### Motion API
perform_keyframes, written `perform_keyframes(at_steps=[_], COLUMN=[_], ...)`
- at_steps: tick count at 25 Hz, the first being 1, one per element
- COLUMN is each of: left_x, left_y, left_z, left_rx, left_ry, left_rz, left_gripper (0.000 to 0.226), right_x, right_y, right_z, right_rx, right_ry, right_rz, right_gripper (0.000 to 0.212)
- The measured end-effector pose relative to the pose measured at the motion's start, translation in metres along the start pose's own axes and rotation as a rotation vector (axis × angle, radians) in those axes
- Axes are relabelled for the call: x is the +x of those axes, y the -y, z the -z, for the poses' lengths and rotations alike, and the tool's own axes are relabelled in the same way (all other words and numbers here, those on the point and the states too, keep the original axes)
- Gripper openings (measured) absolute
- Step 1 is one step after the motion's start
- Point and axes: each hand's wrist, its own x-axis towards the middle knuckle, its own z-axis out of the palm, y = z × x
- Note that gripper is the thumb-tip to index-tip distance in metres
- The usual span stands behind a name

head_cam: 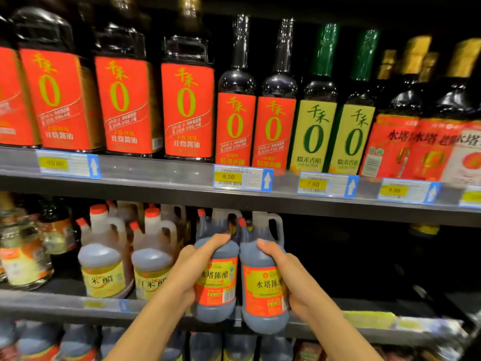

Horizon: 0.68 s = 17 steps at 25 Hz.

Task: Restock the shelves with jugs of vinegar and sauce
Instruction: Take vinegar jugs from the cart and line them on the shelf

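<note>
Two dark jugs held side by side at the front edge of the middle shelf [78,304], touching each other. Left hand [194,264] wrapped round the left jug [217,280], thumb curled over its shoulder, fingers hidden behind. Right hand [285,272] gripping the right jug [261,290] from its right side, thumb across the upper front, fingers round the back. Both jugs upright, red and yellow labels facing out, bottoms hanging just below the shelf lip; whether resting on the shelf or carried in the air, cannot tell. More dark jugs of the same kind just behind them on that shelf. To the left, two pale jugs [102,261] with red caps and yellow labels standing on the same shelf, more behind. To the right, dark shelf space. Above, the upper shelf [156,175] lined with large red-labelled bottles [186,100], slim red-labelled bottles, then green-labelled bottles [313,126]. Price tags [242,178] clipped along its front edge. Below, tops of further dark jugs, blurred.
</note>
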Motion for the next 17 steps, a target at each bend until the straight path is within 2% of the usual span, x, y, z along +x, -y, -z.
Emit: perform_keyframes(at_steps=[4,9,12,14,17], left_x=[0.017,0.036,0.047,0.055,0.062], left_y=[-0.002,0.007,0.015,0.020,0.027], left_z=[0.003,-0.002,-0.008,-0.009,-0.009], left_rx=[-0.021,-0.123,-0.159,-0.172,-0.147], left_ry=[0.004,-0.026,-0.068,-0.093,-0.107], left_rz=[0.005,-0.038,-0.061,-0.107,-0.189], left_gripper=[0.055,0.049,0.057,0.059,0.054], right_x=[0.016,0.032,0.041,0.047,0.054], right_y=[0.003,-0.007,-0.016,-0.021,-0.031], right_z=[0.000,-0.005,-0.006,-0.007,-0.006], right_rx=[-0.044,0.000,0.033,0.045,0.051], right_ry=[-0.016,-0.086,-0.163,-0.213,-0.233], right_rz=[-0.028,0.027,0.088,0.132,0.171], right_gripper=[0.066,0.094,0.112,0.116,0.110])
